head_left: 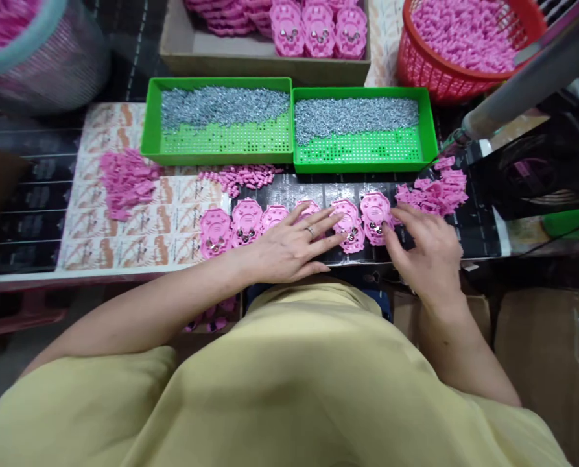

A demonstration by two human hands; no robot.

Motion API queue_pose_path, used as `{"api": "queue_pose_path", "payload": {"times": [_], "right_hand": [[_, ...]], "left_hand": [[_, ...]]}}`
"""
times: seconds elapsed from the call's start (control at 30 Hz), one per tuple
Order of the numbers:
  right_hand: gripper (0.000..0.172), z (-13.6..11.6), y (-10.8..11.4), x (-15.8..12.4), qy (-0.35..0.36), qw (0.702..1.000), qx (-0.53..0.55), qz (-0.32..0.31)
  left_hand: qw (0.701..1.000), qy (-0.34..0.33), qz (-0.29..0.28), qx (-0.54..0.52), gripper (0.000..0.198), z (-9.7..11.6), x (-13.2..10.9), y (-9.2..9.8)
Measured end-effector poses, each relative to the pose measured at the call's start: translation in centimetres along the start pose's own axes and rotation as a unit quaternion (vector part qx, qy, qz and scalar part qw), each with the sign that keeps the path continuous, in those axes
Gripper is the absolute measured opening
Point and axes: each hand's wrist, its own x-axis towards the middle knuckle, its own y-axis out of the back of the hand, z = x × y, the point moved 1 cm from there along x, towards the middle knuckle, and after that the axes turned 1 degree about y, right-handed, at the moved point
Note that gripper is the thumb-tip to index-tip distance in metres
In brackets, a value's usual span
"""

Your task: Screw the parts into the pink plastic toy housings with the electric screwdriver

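A row of several pink plastic casings [347,227], each moulded with a small grille and some with shiny metal bits, lies along the table's front edge. My left hand [294,243], with a ring on one finger, rests flat across the middle of the row, fingers spread, partly hiding the casings beneath. At the right end, my right hand [425,250] has its thumb and forefinger closed on the edge of the last pink casing [375,211]. Just beyond that hand is a heap of small pink clips [437,191]. Short pink pegs [240,178] lie behind the row.
Two green trays [216,157] [362,167] of small metal screws stand behind. Further back are a cardboard box [264,68] of stacked casings and a red basket [439,81] of pink parts. More pink pieces [128,181] lie left. A grey pole [522,84] slants in from the right.
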Motion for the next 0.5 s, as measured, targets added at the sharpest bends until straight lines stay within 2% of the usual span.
{"api": "queue_pose_path", "payload": {"times": [0.1, 0.2, 0.33, 0.5], "right_hand": [[0.030, 1.3, -0.7, 0.5, 0.019, 1.000, -0.006, 0.008], [0.035, 2.5, -1.6, 0.5, 0.037, 0.999, -0.037, -0.010], [0.034, 3.7, -2.3, 0.4, 0.035, 0.997, -0.058, -0.030], [0.033, 5.6, -2.8, 0.7, 0.015, 0.997, -0.077, 0.010]], "left_hand": [[0.995, 0.093, 0.020, 0.015, 0.062, -0.6, -2.7, 0.3], [0.987, 0.157, 0.009, 0.022, 0.067, -0.9, -5.0, 0.1], [0.986, 0.166, -0.002, 0.026, 0.064, -1.1, -6.0, -0.7], [0.985, 0.170, 0.002, 0.031, 0.062, -1.2, -5.0, -1.2]]}}
